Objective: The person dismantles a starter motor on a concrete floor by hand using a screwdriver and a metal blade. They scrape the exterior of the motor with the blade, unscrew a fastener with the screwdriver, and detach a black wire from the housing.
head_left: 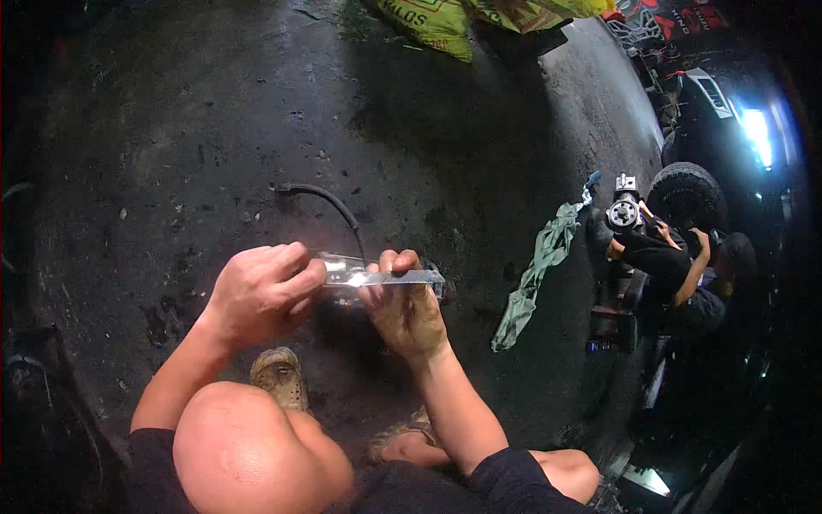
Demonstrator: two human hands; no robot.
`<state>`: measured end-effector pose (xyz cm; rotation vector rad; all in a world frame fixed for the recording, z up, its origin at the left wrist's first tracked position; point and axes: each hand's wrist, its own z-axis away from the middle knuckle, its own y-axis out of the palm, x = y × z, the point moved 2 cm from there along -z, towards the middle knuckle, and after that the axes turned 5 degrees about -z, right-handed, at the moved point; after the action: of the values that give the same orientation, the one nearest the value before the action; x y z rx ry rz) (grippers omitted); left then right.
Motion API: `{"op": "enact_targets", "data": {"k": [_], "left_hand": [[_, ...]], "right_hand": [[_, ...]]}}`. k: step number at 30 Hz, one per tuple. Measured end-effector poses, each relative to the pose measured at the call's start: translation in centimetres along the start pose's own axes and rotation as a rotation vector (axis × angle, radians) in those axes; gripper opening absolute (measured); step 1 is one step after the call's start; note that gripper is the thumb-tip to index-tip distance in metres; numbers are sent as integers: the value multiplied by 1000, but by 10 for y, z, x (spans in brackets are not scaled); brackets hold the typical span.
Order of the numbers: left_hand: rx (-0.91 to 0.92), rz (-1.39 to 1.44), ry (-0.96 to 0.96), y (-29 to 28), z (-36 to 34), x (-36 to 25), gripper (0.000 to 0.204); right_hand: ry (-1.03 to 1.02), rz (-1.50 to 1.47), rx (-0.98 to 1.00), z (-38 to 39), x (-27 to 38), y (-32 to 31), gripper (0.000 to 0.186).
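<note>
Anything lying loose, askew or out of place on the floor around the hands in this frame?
Yes. A black hose lies loose on the stained floor just beyond the clear plastic strip held by the left hand and right hand. A green rag lies crumpled to the right.

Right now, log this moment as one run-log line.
left hand: pinches end of clear strip | right hand: holds strip from below | floor: black hose, green rag | other person: crouched by tyre

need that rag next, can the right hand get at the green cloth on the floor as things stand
Probably not yet: the right hand grips the clear plastic strip with the left hand, and the green cloth lies apart, though nothing blocks it.
</note>
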<state>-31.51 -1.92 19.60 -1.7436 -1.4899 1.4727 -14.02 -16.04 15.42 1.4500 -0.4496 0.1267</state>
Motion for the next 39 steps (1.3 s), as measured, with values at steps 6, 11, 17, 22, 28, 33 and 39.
{"op": "enact_targets", "data": {"k": [6, 11, 17, 22, 28, 33, 39], "left_hand": [[-17, 36, -24, -2, -3, 0, 48], [18, 346, -426, 2, 5, 15, 60], [-279, 123, -591, 1, 49, 94, 51], [209, -180, -940, 35, 104, 152, 53], [521, -260, -1000, 65, 127, 177, 61], [651, -254, -940, 56, 102, 187, 61], [600, -236, -861, 58, 100, 201, 54]], "right_hand": [[16, -61, -25, 3, 4, 9, 24], [90, 263, -480, 10, 0, -20, 13], [9, 448, -579, 10, 9, -10, 8], [-53, 487, -532, 7, 17, -11, 11], [-87, 581, -540, 3, 19, -9, 12], [-68, 631, -585, 7, 19, -12, 13], [-40, 701, -521, 4, 14, -11, 13]]}}
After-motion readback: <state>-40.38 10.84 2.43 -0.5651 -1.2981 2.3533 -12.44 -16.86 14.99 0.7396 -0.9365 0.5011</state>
